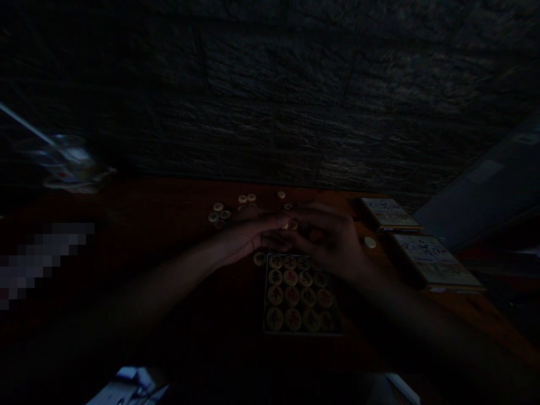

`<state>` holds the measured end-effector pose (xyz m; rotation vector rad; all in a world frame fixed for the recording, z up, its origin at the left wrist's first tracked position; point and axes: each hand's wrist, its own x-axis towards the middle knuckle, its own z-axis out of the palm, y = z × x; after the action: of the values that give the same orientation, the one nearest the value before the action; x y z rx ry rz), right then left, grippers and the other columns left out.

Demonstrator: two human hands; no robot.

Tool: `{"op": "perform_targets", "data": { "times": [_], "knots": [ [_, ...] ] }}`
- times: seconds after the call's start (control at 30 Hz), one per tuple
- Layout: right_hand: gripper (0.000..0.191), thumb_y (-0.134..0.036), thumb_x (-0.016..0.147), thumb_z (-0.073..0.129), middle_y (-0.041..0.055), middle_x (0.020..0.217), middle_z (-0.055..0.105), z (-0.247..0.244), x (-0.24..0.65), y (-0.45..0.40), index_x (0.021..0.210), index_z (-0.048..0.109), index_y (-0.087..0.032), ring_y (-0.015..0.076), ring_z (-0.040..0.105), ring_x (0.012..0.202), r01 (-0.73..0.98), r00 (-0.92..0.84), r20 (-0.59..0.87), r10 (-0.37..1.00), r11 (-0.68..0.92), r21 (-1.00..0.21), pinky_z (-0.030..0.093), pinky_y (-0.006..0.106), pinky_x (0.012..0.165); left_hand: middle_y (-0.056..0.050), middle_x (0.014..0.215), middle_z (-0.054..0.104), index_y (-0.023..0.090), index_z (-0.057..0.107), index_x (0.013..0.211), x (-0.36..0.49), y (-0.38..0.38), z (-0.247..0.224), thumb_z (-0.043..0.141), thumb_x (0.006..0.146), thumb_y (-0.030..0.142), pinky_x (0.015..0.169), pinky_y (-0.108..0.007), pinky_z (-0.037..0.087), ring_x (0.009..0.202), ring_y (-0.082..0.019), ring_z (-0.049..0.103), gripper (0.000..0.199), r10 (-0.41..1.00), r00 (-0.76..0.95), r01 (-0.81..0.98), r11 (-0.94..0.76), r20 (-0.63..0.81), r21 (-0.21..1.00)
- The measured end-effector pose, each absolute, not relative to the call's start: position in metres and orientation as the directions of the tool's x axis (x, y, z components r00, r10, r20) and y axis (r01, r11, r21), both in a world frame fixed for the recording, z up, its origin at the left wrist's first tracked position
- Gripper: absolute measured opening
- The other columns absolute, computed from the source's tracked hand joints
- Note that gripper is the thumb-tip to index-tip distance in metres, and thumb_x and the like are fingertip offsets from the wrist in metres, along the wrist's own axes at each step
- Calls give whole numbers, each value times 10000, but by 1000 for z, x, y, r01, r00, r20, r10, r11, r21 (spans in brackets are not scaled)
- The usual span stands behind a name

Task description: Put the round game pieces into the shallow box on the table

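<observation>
Both my hands meet just beyond a shallow box (265,304) of round Chinese chess pieces, set in rows with red and dark characters. My left hand (248,233) is closed, its thumb against a small pale chess piece (286,224). From the other side, my right hand (331,233) closes thumb and forefinger around the same spot. How many pieces are between the fingers is hard to tell in the dark. A loose chess piece (260,259) lies by the box's far left corner. My right hand covers the box's far right corner.
Several loose chess pieces (214,216) lie on the brown table (169,197) beyond my left hand. One pale piece (370,242) sits right of my right hand, near two printed boxes (434,259). A stone-block wall (261,112) stands behind. A clear cup (70,160) is far left.
</observation>
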<state>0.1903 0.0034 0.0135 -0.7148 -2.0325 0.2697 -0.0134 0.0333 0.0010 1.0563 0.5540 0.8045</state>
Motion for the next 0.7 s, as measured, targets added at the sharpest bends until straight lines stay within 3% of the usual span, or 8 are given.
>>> {"op": "perform_targets", "data": {
  "times": [0.27,0.43,0.7],
  "knots": [
    [290,-268,890,794,58,990,775,13,190,4,1177,771,-231,189,735,864,411,-360,697,620,776,-478,608,322,770,-96,943,803,118,797,950,-13,32,3,856,802,263,767,-283,616,822,-170,755,216,817,577,-313,229,-7,922],
    [339,-247,903,777,71,1067,760,12,191,4,1241,744,-240,191,727,910,397,-379,716,587,802,-447,604,321,781,-136,883,803,80,797,954,-14,33,1,844,827,346,732,-289,625,763,-188,765,298,788,615,-292,263,-30,920],
    [319,-248,898,782,40,941,769,12,191,3,1216,761,-237,156,708,763,429,-354,701,619,773,-467,584,287,703,-129,920,806,81,800,945,-12,31,4,878,773,243,779,-291,624,811,-188,769,249,806,591,-310,252,-22,917]
  ]
}}
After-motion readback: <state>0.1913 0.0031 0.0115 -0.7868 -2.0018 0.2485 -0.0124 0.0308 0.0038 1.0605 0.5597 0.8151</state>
